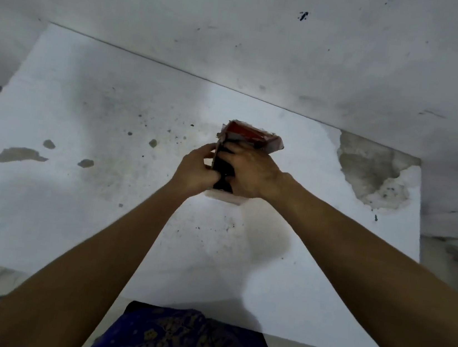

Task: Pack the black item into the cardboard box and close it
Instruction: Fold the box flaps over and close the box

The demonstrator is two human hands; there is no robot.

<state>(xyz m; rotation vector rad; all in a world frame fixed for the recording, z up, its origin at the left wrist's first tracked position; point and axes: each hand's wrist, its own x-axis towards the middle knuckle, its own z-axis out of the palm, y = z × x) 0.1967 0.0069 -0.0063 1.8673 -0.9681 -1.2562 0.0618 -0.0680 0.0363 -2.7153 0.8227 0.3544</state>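
A small cardboard box point(251, 138) with a red printed face stands on the white table point(71, 211), its top flap open and tilted away from me. The black item point(222, 169) shows as a dark strip in the box's opening between my two hands. My left hand point(194, 170) grips the box's left side, fingers curled around its edge. My right hand point(251, 172) covers the right side and front, with fingertips pressed on the black item. Much of the box and the item is hidden by my hands.
The white table has chipped grey patches at the left point(20, 154) and a large worn patch at the far right corner point(374, 169). A stained white wall point(269, 33) rises right behind the table. My blue patterned clothing point(188, 342) is at the near edge.
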